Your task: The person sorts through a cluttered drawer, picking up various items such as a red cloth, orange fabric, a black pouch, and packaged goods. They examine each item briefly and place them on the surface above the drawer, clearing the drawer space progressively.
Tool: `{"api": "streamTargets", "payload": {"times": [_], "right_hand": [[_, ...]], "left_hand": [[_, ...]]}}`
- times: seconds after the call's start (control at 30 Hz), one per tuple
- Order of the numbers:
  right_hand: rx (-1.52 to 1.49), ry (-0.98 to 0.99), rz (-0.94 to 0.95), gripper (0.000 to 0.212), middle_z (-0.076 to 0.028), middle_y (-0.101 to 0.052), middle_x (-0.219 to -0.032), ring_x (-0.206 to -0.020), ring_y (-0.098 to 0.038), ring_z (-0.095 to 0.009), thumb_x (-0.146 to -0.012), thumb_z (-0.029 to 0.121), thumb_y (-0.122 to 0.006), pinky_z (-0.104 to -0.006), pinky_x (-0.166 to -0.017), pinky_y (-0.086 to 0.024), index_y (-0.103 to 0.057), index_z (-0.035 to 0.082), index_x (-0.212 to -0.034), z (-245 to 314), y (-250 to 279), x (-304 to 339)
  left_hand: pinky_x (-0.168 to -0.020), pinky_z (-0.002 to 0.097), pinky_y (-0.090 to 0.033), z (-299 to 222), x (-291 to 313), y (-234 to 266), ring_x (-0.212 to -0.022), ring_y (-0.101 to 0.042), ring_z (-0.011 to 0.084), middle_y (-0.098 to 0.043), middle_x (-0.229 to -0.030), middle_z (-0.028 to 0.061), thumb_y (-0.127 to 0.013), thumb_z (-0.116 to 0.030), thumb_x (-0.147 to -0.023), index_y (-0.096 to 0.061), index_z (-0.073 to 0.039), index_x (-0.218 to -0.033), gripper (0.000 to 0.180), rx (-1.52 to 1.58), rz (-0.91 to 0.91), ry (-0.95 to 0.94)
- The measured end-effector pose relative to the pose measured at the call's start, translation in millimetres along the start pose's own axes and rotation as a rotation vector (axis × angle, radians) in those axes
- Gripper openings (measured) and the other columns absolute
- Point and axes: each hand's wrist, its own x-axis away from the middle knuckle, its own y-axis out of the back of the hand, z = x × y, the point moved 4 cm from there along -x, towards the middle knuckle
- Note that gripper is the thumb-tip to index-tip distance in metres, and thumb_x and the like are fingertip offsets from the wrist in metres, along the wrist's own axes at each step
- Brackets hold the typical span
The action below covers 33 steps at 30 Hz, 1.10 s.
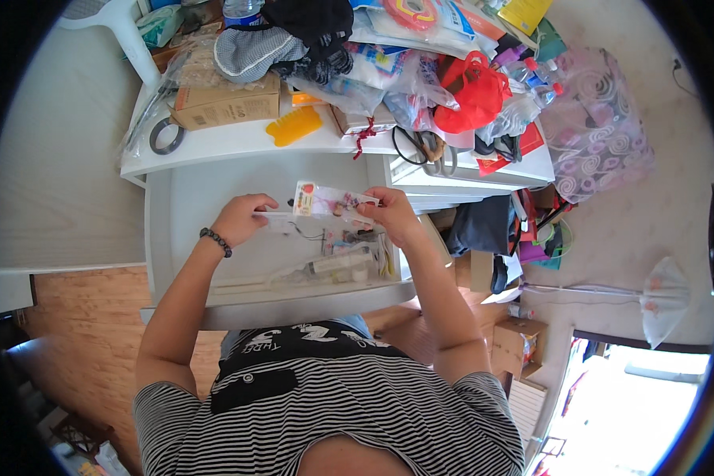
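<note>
An open white drawer lies in front of me, and both hands are over it. Pinched in my right hand is a small clear packet with a printed card and small pink pieces in it. My left hand has its fingers closed at a thin whitish edge beside the packet; what that edge belongs to is hard to make out. Below the hands, a long clear plastic package and several small items lie in the drawer.
The white dresser top holds a roll of dark tape, a cardboard box, a yellow comb-shaped piece, a grey-black cap, a red bag and plastic bottles. Bags and boxes crowd the right side.
</note>
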Motion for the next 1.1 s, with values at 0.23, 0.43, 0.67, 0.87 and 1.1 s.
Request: {"api": "streamTargets", "payload": {"times": [0.23, 0.43, 0.67, 0.87, 1.1], "right_hand": [[-0.315, -0.057, 0.034, 0.015, -0.006, -0.063, -0.088, -0.077, -0.064, -0.016, -0.081, 0.005, -0.066, -0.0244, -0.063, -0.049, -0.059, 0.002, -0.094, 1.1, -45.8, 6.3], [-0.003, 0.002, 0.216, 0.019, -0.003, -0.063, -0.09, -0.083, -0.06, -0.011, -0.08, 0.006, -0.067, -0.0231, -0.069, -0.047, -0.061, 0.001, -0.098, 6.9, -63.3, -9.9], [1.29, 0.258, 0.127, 0.031, -0.014, -0.06, -0.098, -0.093, -0.058, -0.033, -0.069, 0.017, -0.071, -0.0397, -0.08, -0.047, -0.061, 0.003, -0.094, -39.1, -29.5, -25.2], [1.312, 0.355, 0.241, 0.037, -0.013, -0.058, -0.096, -0.093, -0.057, -0.031, -0.069, 0.029, -0.073, -0.0402, -0.077, -0.047, -0.06, 0.004, -0.092, -59.6, -68.2, -35.7], [1.575, 0.286, 0.173, 0.034, -0.015, -0.06, -0.092, -0.086, -0.06, -0.028, -0.069, 0.027, -0.071, -0.0402, -0.072, -0.049, -0.059, 0.0, -0.086, -73.1, -136.2, -49.7]], "left_hand": [[-0.079, 0.0296, -0.049, -27.8, 8.9, -2.1, -0.088, -0.06, 0.0178, -0.063, -0.099, 0.0092, -0.065, -0.009, -0.079, -0.057, 0.0, -0.107, 0.03, 0.119, -0.197, -0.121], [-0.071, 0.022, -0.048, -20.5, 3.5, -21.1, -0.083, -0.059, 0.0072, -0.064, -0.095, 0.002, -0.059, -0.018, -0.089, -0.061, -0.005, -0.104, 0.019, 1.171, -0.327, 0.175], [-0.062, 0.0189, -0.044, -4.0, 28.7, 26.2, -0.074, -0.061, 0.0059, -0.067, -0.085, 0.0019, -0.063, -0.018, -0.086, -0.053, -0.005, -0.11, 0.029, 0.966, -0.53, 0.259], [-0.056, 0.0164, -0.038, 26.7, 42.8, 32.0, -0.067, -0.056, 0.0025, -0.065, -0.079, -0.0008, -0.063, -0.018, -0.087, -0.059, -0.006, -0.094, 0.014, 0.89, -0.57, 0.233], [-0.056, 0.0167, -0.038, 53.1, 46.8, 41.4, -0.063, -0.052, 0.0009, -0.064, -0.077, -0.0029, -0.062, -0.019, -0.088, -0.062, -0.007, -0.092, 0.013, 0.923, -0.738, 0.252]]}}
